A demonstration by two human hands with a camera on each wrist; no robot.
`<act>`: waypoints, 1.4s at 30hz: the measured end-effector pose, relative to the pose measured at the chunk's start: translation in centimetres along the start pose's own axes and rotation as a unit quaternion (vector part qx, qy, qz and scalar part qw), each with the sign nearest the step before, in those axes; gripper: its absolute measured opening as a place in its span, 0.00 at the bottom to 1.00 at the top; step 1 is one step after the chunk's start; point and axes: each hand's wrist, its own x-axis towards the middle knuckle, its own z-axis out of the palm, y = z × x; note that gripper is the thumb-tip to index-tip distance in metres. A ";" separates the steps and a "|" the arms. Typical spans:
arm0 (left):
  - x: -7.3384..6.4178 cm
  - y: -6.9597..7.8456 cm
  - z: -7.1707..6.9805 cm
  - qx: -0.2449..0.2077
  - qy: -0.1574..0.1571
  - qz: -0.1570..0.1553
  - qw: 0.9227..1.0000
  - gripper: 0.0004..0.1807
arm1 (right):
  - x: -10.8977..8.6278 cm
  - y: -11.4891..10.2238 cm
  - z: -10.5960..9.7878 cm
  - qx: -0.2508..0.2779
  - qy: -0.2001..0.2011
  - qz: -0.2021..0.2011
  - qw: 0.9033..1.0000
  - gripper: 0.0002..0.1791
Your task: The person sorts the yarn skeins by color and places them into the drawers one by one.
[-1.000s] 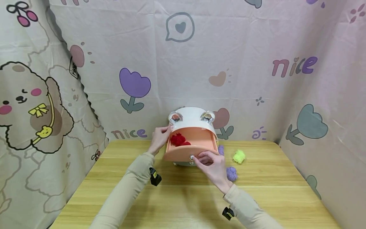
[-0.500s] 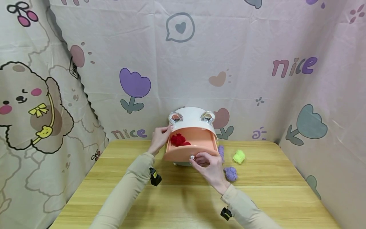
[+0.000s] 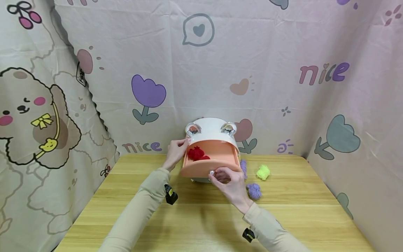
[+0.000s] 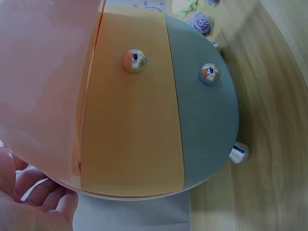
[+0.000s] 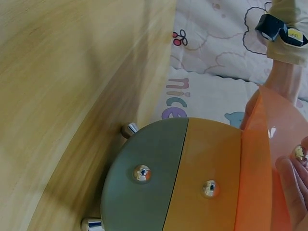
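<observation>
A small rounded cabinet point(image 3: 209, 131) with a white top and two silver ring-shaped ears stands at the table's back. Its peach top drawer point(image 3: 195, 170) is pulled out, and red fluffy yarn balls point(image 3: 196, 154) lie inside at the left. My right hand point(image 3: 233, 188) pinches the drawer's round silver knob point(image 3: 212, 173) between thumb and fingers. At the cabinet's left side, my left hand point(image 3: 175, 154) holds its edge near the ear. In the left wrist view, the yellow middle drawer point(image 4: 130, 125) and grey-blue bottom drawer point(image 4: 207, 115) are closed.
Right of the cabinet lie a purple yarn ball point(image 3: 254, 191), a lime-green yarn ball point(image 3: 263, 172) and another purple piece point(image 3: 244, 167) against its side. A printed cloth point(image 3: 201, 70) hangs close behind the wooden table point(image 3: 189, 224).
My right hand has shifted slightly left and closer around the knob, then stayed still. The left hand keeps its place, and the drawer stays pulled out about as far.
</observation>
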 end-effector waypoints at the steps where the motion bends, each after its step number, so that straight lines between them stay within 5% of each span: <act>1: 0.0 0.0 0.0 0.001 -0.001 -0.001 1.000 0.24 | 0.1 -0.2 0.0 0.000 0.002 -0.003 1.000 0.11; 6: 0.0 -0.1 0.0 0.001 -0.006 -0.007 1.000 0.24 | 0.6 -1.3 -0.3 0.000 0.012 -0.012 1.000 0.11; 16: 0.1 0.1 -0.1 -0.008 -0.002 0.001 1.000 0.24 | 0.7 1.2 0.0 -0.004 0.015 0.004 1.000 0.09; 42: 0.1 0.0 -0.1 -0.013 -0.005 -0.007 1.000 0.24 | 3.3 3.7 1.4 -0.036 0.024 0.073 0.996 0.07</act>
